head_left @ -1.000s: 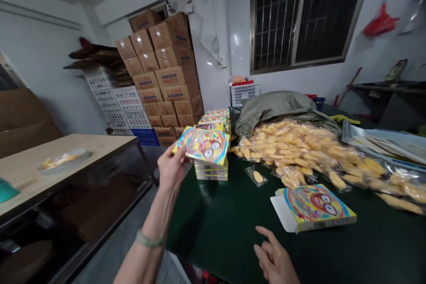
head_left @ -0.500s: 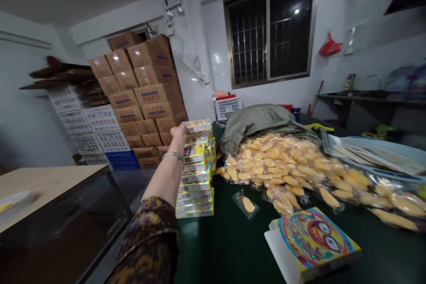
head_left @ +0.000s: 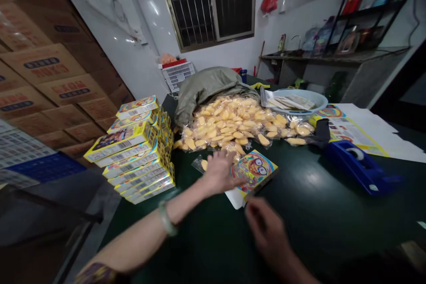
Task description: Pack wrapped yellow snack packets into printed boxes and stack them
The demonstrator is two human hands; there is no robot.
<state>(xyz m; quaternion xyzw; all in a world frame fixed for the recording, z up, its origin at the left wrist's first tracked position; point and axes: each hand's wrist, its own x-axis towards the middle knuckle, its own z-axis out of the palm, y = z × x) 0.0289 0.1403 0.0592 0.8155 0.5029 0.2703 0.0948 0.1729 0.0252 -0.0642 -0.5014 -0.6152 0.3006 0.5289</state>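
Observation:
My left hand [head_left: 219, 172] is open, its fingers spread over the left part of a colourful box [head_left: 254, 166] printed with a cartoon face in glasses. The box lies flat on the dark green table, a white flap sticking out at its near left end. Just below its near edge, my right hand [head_left: 268, 226] is loosely curled, somewhat blurred, with nothing visible in it. A single wrapped yellow piece [head_left: 204, 164] lies left of my left hand. Behind the box spreads a heap of wrapped yellow pieces [head_left: 222, 124], spilling from a grey-green sack [head_left: 213, 82].
On the left stands a stack of similar boxes [head_left: 136, 155]. To the right lie a blue tape dispenser [head_left: 359, 166] and flattened printed card [head_left: 372, 128]. A pale blue basin [head_left: 319, 100] holds flat sheets. Brown cartons [head_left: 49, 69] are piled beyond the table's left side.
The view has swung right. My left hand has left the box stack and is now over the single box on the table. My right hand has come into view.

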